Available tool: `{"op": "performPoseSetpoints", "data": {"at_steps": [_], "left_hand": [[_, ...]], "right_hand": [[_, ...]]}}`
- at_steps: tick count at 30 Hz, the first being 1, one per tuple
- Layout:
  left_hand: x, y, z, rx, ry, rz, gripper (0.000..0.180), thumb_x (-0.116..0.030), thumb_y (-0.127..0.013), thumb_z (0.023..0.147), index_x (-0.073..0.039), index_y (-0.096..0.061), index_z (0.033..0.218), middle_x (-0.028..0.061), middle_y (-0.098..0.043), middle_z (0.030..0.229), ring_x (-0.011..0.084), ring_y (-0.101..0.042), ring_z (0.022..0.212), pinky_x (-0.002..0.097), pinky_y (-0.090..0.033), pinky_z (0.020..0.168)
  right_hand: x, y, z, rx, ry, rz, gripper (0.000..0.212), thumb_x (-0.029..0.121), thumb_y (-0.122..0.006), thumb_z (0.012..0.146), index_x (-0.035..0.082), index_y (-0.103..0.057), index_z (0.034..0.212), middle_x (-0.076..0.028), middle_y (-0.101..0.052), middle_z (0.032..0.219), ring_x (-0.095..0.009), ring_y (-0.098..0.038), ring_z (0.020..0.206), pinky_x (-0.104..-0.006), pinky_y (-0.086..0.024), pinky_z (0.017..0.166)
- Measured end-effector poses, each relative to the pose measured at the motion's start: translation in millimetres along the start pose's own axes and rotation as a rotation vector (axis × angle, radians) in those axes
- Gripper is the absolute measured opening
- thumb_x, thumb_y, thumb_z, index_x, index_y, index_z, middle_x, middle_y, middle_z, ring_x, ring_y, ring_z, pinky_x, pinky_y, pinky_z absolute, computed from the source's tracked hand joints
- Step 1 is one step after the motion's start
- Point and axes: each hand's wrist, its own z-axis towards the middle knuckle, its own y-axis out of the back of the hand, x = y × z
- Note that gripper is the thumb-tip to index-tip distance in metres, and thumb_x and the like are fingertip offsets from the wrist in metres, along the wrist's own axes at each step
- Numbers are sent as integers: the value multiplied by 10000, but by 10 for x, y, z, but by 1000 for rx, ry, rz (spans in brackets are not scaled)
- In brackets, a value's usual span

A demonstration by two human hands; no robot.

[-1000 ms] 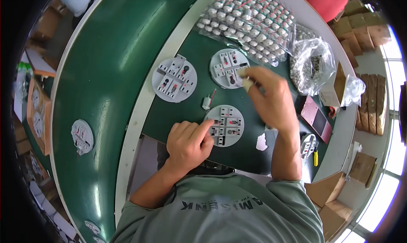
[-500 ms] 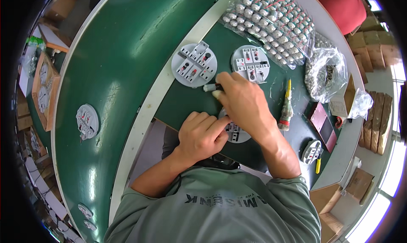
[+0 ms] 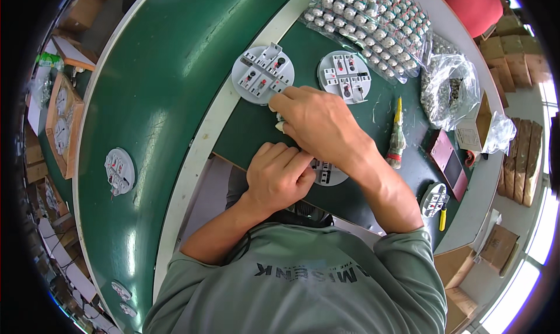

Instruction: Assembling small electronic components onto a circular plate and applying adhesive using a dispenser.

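Note:
My left hand [image 3: 279, 176] is curled, its index finger stretched toward a round grey plate [image 3: 331, 173] with white and black fittings, partly covered by both hands. What its fingertips pinch, if anything, is hidden. My right hand [image 3: 321, 124] crosses above that plate, index finger and thumb bent around a small pale piece [image 3: 280, 117] that shows only in part. Just beyond its fingertips lies another grey round plate [image 3: 262, 74] with white blocks and red and black parts. A similar plate [image 3: 344, 77] lies to the right of that one.
Trays of silvery round parts [image 3: 373, 25] with wires fill the back right, beside a plastic bag of small metal parts [image 3: 449, 92]. A yellow-tipped tool [image 3: 396, 135] lies to the right, near a dark red case [image 3: 448, 163]. Another plate [image 3: 119, 170] is on the green surface at left.
My right hand has moved left and away from me, toward the far-left plate, and now hides more of the small pale piece. My left hand stays by the near plate. The view has shifted slightly.

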Motion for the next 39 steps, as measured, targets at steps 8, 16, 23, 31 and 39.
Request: {"op": "performPoseSetpoints", "data": {"at_steps": [8, 16, 23, 31, 39], "left_hand": [[8, 55, -7, -17, 61, 53, 320, 26, -677, 706, -67, -752, 1003, 19, -517, 652, 231, -516, 586, 396, -375, 582], [28, 124, -57, 60, 116, 9, 376, 55, -670, 729, -59, -745, 1080, 41, -536, 717, 251, -521, 635, 416, -389, 615], [43, 475, 171, 187, 235, -50, 679, -52, -835, 755, -66, -640, 1405, 114, -674, 1210, 338, -628, 1180, 475, -499, 995], [127, 332, 174, 444, 161, -31, 1129, -197, -1013, 561, -30, -496, 1551, 143, -615, 1490, 373, -488, 1480, 524, -388, 1195], [203, 334, 189, 368, 154, -41, 1118, -236, -1000, 580, -75, -502, 1568, 101, -646, 1378, 337, -560, 1388, 495, -446, 1144]], "right_hand": [[-198, 341, -577, -360, -500, 208, 222, 105, -752, 915, 16, -700, 1111, -177, -740, 1033, -379, -732, 834, -423, -579, 761], [-290, 328, -1148, -272, -786, -11, 238, 46, -733, 911, 0, -704, 1143, -180, -733, 1050, -402, -731, 848, -452, -577, 792], [-469, 512, -1238, -52, -216, -119, 307, -41, -738, 862, 15, -726, 1164, -140, -715, 1175, -378, -738, 954, -441, -585, 807], [-107, 415, -1141, -134, -350, 278, 330, -31, -799, 797, 8, -734, 1118, -139, -718, 1117, -346, -728, 893, -400, -600, 787], [189, 98, -680, -51, -44, 189, 253, 1, -743, 783, 39, -672, 1023, -104, -632, 946, -316, -683, 892, -429, -572, 729]]}}
